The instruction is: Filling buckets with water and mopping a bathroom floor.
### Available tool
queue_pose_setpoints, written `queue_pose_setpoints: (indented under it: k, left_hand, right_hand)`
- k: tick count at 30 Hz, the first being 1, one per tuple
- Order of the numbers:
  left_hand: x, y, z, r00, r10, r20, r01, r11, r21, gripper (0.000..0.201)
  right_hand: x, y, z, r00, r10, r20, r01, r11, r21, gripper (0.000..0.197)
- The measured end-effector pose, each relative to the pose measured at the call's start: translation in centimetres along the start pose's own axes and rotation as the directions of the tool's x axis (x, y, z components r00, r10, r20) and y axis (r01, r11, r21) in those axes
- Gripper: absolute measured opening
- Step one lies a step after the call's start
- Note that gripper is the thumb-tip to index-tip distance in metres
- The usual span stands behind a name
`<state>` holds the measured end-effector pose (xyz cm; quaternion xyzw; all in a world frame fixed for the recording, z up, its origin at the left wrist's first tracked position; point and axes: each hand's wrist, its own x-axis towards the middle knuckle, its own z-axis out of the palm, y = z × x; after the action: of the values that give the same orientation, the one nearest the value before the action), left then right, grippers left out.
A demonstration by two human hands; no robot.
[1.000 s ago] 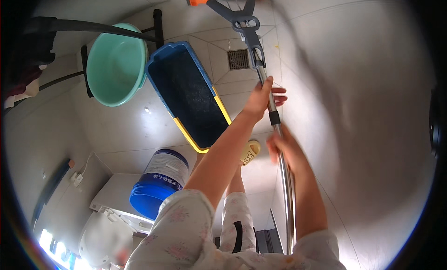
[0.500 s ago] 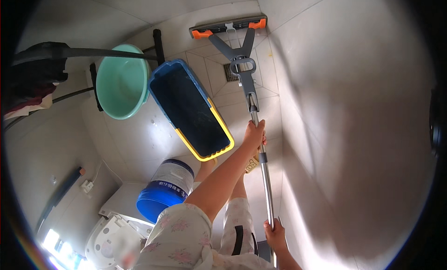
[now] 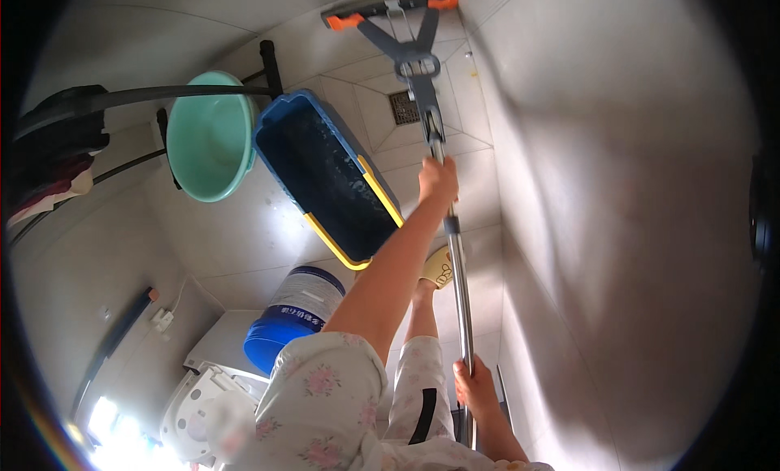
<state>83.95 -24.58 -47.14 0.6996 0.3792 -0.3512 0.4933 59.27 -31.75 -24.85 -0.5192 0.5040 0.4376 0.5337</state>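
I hold a sponge mop (image 3: 418, 69) by its silver pole with both hands. My left hand (image 3: 439, 181) is wrapped round the pole just below the grey Y-shaped neck. Lower down, nearer my body, my right hand (image 3: 478, 383) grips the same pole. The wide flat mop head (image 3: 392, 8) with orange clips is at the far end, close to the far wall. Left of the pole stands a long blue and yellow mop bucket (image 3: 325, 179) with dark water or a dark inside; I cannot tell which. My left forearm hides part of its near end.
A mint-green basin (image 3: 210, 138) stands left of the bucket under a black rack bar (image 3: 195, 91). A blue and white tub (image 3: 294, 313) is near my legs. Farther left are a toilet (image 3: 203, 414) and dark cloth (image 3: 61, 146). A square floor drain (image 3: 404, 108) lies beside the mop neck; a wall (image 3: 617, 187) rises on the right.
The mop head has moved farther away, toward the top edge, and my left hand has moved forward with the pole. My right hand has risen slightly in view. Both hands keep their grip.
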Motion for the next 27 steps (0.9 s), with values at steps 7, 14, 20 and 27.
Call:
queue_pose_setpoints:
  k: [7, 14, 20, 27]
  left_hand:
    - [-8.8, -7.6, 1.2, 0.992, -0.075, 0.099, 0.073, 0.997, 0.027, 0.033]
    - [-10.4, -6.4, -0.2, 0.961, -0.019, 0.277, 0.056, 0.991, -0.124, 0.027]
    - [1.4, 3.4, -1.9, 0.989, 0.118, 0.094, -0.098, 0.976, -0.194, 0.030]
    - [-4.0, -3.0, 1.8, 0.999, -0.034, 0.039, 0.031, 0.998, 0.061, 0.034]
  right_hand:
    - [-6.3, 8.0, -1.3, 0.985, 0.106, -0.133, -0.128, 0.977, -0.170, 0.024]
    - [-6.1, 9.4, -0.5, 0.917, -0.272, -0.292, 0.080, 0.842, -0.533, 0.030]
    - [2.6, -0.1, 0.4, 0.969, -0.206, -0.138, 0.161, 0.946, -0.281, 0.034]
    - [-0.3, 6.6, -2.1, 0.991, -0.044, -0.130, 0.011, 0.969, -0.247, 0.035]
